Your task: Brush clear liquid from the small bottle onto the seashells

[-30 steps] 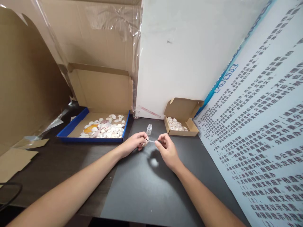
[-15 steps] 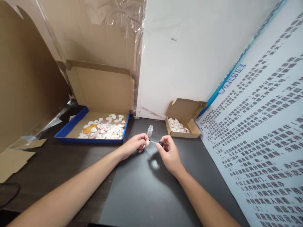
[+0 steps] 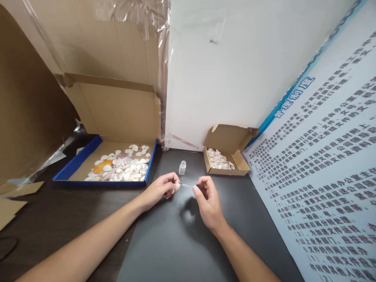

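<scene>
My left hand [image 3: 160, 188] is closed in a pinch on a small pale seashell [image 3: 177, 187] just above the dark mat [image 3: 176, 243]. My right hand [image 3: 207, 199] pinches the black cap of a thin brush [image 3: 188, 185], and the brush tip touches the shell. A small clear bottle [image 3: 182, 167] stands uncapped just behind the hands. To the left lies a blue-edged cardboard box [image 3: 73, 166] with several white and pinkish shells and one orange shell. A small brown box [image 3: 226, 154] with several shells sits to the right of the bottle.
A white board [image 3: 235, 70] and cardboard sheets [image 3: 29, 98] wall in the back and left. A large printed poster [image 3: 329, 168] leans along the right side. Cardboard scraps [image 3: 11, 196] lie at the left on the dark table.
The view has shifted, so everything sits a little further left and lower. Both hands keep the same grips, with the brush still at the shell.
</scene>
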Available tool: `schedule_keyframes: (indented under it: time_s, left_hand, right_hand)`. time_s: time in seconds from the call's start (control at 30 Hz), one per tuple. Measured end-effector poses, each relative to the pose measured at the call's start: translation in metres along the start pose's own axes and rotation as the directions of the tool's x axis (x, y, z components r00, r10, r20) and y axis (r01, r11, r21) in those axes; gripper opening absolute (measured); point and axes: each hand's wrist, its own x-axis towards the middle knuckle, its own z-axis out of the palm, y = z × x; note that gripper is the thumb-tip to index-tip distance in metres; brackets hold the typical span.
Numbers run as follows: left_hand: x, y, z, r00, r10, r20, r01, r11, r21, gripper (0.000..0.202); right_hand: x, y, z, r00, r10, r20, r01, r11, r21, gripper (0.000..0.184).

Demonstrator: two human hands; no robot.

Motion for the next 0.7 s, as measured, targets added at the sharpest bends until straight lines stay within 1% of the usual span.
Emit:
schedule_keyframes:
  time_s: [0.1, 0.23, 0.37, 0.57, 0.7]
  left_hand:
    - [0.0, -0.003, -0.003, 1.0, 0.008, -0.004, -0.008, 1.0, 0.007, 0.013]
    - [-0.001, -0.005, -0.006, 1.0, 0.007, 0.015, -0.007, 1.0, -0.002, 0.015]
    - [-0.002, -0.007, -0.007, 1.0, 0.003, 0.021, -0.003, 1.0, 0.003, 0.017]
    - [-0.002, -0.005, -0.007, 1.0, -0.022, 0.018, 0.022, 0.999, 0.024, 0.019]
    - [-0.002, -0.002, -0.007, 0.999, -0.038, 0.01, 0.038, 0.998, -0.041, 0.017]
  right_hand:
    - [-0.002, 0.0, 0.002, 1.0, 0.012, -0.002, -0.012, 1.0, 0.028, 0.017]
    - [-0.001, 0.0, 0.007, 1.0, 0.022, 0.018, -0.022, 1.0, 0.001, 0.016]
    - [0.001, -0.001, 0.011, 0.999, 0.031, -0.007, -0.031, 0.999, -0.028, 0.016]
    - [0.002, 0.002, 0.008, 0.999, -0.004, -0.042, 0.002, 0.999, -0.041, 0.014]
    - [0.0, 0.005, 0.006, 0.998, -0.014, -0.055, 0.012, 0.999, -0.033, 0.013]
